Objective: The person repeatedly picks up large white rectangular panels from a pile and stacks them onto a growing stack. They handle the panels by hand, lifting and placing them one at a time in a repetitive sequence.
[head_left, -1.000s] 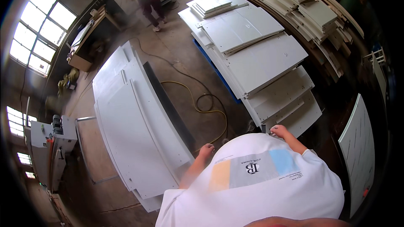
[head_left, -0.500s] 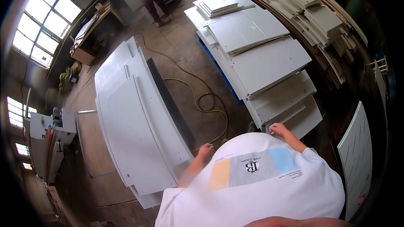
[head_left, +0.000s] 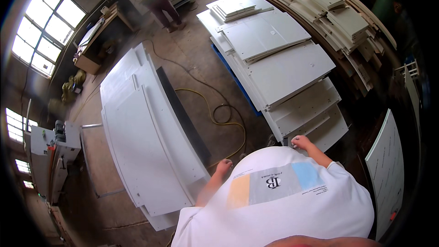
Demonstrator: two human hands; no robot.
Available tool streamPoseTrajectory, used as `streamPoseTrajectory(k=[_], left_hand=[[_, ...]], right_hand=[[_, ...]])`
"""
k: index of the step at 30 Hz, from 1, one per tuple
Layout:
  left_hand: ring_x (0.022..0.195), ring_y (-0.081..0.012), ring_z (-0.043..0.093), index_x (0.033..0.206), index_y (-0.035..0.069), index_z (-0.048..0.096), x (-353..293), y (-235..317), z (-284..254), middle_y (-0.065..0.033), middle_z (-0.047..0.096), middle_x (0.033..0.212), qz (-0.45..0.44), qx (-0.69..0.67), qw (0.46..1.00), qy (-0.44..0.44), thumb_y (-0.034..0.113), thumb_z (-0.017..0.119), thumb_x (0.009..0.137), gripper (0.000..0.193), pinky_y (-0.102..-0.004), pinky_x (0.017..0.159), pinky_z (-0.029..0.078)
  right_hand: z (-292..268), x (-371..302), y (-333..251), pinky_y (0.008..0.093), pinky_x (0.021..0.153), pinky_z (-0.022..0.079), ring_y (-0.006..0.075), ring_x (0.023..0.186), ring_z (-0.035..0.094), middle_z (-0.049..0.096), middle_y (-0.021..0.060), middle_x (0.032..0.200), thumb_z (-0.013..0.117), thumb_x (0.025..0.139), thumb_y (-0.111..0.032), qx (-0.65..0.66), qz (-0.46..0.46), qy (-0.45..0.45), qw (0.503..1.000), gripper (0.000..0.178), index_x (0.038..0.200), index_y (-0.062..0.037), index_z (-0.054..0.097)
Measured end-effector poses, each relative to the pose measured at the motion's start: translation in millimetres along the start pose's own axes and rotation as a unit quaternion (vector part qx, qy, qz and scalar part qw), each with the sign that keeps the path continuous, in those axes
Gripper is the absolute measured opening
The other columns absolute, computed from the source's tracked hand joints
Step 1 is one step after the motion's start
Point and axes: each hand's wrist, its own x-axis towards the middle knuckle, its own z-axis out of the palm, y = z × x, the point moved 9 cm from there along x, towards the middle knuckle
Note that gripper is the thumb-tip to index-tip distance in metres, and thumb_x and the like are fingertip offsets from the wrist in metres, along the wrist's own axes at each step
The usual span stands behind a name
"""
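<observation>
My left hand [head_left: 224, 166] hangs just off the near right edge of the left stack of white panels [head_left: 146, 151], its fingers curled in; I see nothing in it. At the near end of the right stack of white panels [head_left: 288, 73], my right hand [head_left: 300, 142] is held in front of my body with the fingers closed. Whatever the right fingers may hold is too small to make out, and I cannot tell whether they touch the panel behind them. A dark grey strip [head_left: 170, 105] lies along the right side of the left stack.
A yellow hose [head_left: 210, 105] and a dark cable loop across the floor between the stacks. More boards [head_left: 320, 13] are piled at the far right. A pale sheet [head_left: 387, 174] leans at the right. Far off, a person [head_left: 157, 7] stands by a machine. Another machine [head_left: 55, 148] stands left.
The whole view has shifted slightly, with the stacks a little further left in the picture. My hands keep nearly the same pose in front of my body.
</observation>
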Motion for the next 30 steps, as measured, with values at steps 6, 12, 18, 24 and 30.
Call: streamPoseTrajectory(k=[6,12,18,24,30], left_hand=[[0.073,-0.0149,0.065,0.098,0.002,0.067,3.9,-3.3,4.1,-0.0079,0.07,0.083,-0.004,-0.05,0.999,0.0,0.017,0.06,0.086,0.021,-0.0289,0.068,0.052],[0.074,-0.0145,0.065,0.1,0.002,0.068,6.9,-4.6,3.9,-0.0074,0.07,0.085,-0.005,-0.028,1.0,-0.001,0.016,0.06,0.086,0.021,-0.0284,0.069,0.052],[0.074,-0.0141,0.065,0.1,0.002,0.068,6.1,-8.9,4.0,-0.0074,0.07,0.085,-0.015,-0.036,0.999,-0.007,0.016,0.059,0.086,0.021,-0.028,0.069,0.051],[0.071,-0.0141,0.062,0.097,0.0,0.066,-5.3,8.8,3.2,-0.0071,0.067,0.08,-0.011,-0.062,0.998,-0.017,0.012,0.058,0.087,0.018,-0.0276,0.065,0.049],[0.068,-0.0142,0.058,0.096,0.0,0.064,-15.8,21.3,-1.6,-0.0066,0.063,0.077,-0.028,-0.087,0.996,-0.024,0.009,0.06,0.087,0.014,-0.0275,0.061,0.047]], right_hand=[[2.1,-4.3,1.7,0.0299,0.066,0.053,0.0165,0.071,0.067,0.07,0.0075,0.084,0.067,0.082,-0.025,0.01,0.012,-0.003,1.0,0.025,0.093,-0.0028,0.069],[3.1,-5.9,4.4,0.0303,0.067,0.053,0.0172,0.071,0.068,0.07,0.008,0.085,0.067,0.082,-0.025,0.006,0.008,-0.001,1.0,0.026,0.095,-0.0028,0.069],[5.1,-7.3,2.0,0.0298,0.066,0.053,0.0164,0.069,0.068,0.07,0.0073,0.085,0.066,0.083,-0.026,-0.001,0.008,-0.003,1.0,0.026,0.095,-0.0031,0.069],[6.2,-2.3,13.6,0.0297,0.065,0.052,0.0154,0.069,0.068,0.07,0.0066,0.085,0.066,0.084,-0.025,0.0,0.004,-0.009,1.0,0.024,0.093,-0.0033,0.069],[6.5,-3.6,10.3,0.0292,0.065,0.052,0.0148,0.068,0.067,0.07,0.0063,0.084,0.067,0.084,-0.026,-0.007,0.006,-0.004,1.0,0.024,0.092,-0.0038,0.069]])
